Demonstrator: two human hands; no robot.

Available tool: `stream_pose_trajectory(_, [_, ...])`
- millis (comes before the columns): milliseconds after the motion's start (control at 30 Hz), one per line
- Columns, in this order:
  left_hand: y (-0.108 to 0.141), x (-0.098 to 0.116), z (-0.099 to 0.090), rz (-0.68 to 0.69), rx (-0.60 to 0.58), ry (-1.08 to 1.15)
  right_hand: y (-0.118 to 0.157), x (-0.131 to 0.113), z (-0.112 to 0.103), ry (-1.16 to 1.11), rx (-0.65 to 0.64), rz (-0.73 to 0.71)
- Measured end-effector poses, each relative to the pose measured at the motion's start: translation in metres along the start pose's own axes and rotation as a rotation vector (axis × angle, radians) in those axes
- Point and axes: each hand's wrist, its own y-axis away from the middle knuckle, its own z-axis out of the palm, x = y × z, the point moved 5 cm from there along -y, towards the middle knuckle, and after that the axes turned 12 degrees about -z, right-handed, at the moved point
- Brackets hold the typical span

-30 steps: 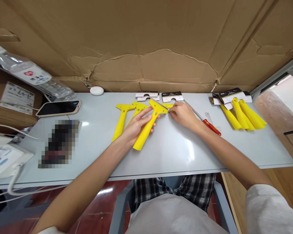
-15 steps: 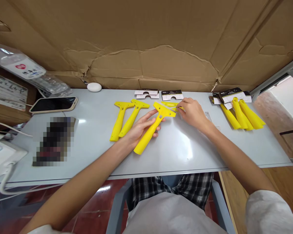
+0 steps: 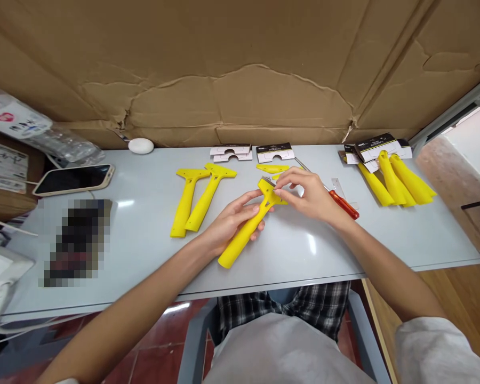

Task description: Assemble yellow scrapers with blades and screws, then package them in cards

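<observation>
My left hand (image 3: 240, 217) is wrapped round a yellow plastic scraper handle (image 3: 240, 238), tilted with its wide head up and to the right. A thin dark metal strip shows along the head's top edge. At the head, my right hand (image 3: 301, 192) has thumb and fingertips pinched together over its right part; what they hold, if anything, is too small or hidden. Just beyond lie thin yellow plates (image 3: 272, 168), one partly hidden by my right hand. A screwdriver (image 3: 343, 205) with a red handle lies beyond my right forearm, beside flat clear-looking strips (image 3: 337, 188).
Two yellow scraper handles (image 3: 202, 200) lie to the left. Black-and-white header cards (image 3: 275, 153) sit along the back. Several carded yellow handles (image 3: 400, 181) lie at right. At left are a phone (image 3: 74, 179), a plastic bottle (image 3: 36, 125) and a white oval object (image 3: 141, 145).
My right hand has moved from the yellow plates at the back to the scraper head. The dark strip now shows at the head's edge, and the screwdriver has come into view.
</observation>
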Motion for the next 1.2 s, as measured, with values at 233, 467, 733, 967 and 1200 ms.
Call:
stream_pose_trajectory(233, [0.0,-0.005,0.005,-0.023,-0.018,-0.064,0.002,-0.002,0.006,-0.048,-0.02,0.032])
stream_pose_trajectory(467, [0.0,-0.005,0.005,-0.022,-0.003,-0.088,0.004,0.001,0.011,-0.103,-0.022,0.086])
stream_pose_trajectory(733, [0.002,-0.006,0.008,-0.006,0.013,-0.12,0.005,0.006,0.015,-0.131,-0.011,0.124])
stream_pose_trajectory(967, [0.003,-0.005,0.01,0.015,0.028,-0.129,0.005,0.004,0.014,-0.092,-0.027,0.132])
stream_pose_trajectory(1200, [0.003,-0.005,0.01,0.022,0.034,-0.136,0.005,0.003,0.014,-0.087,-0.046,0.162])
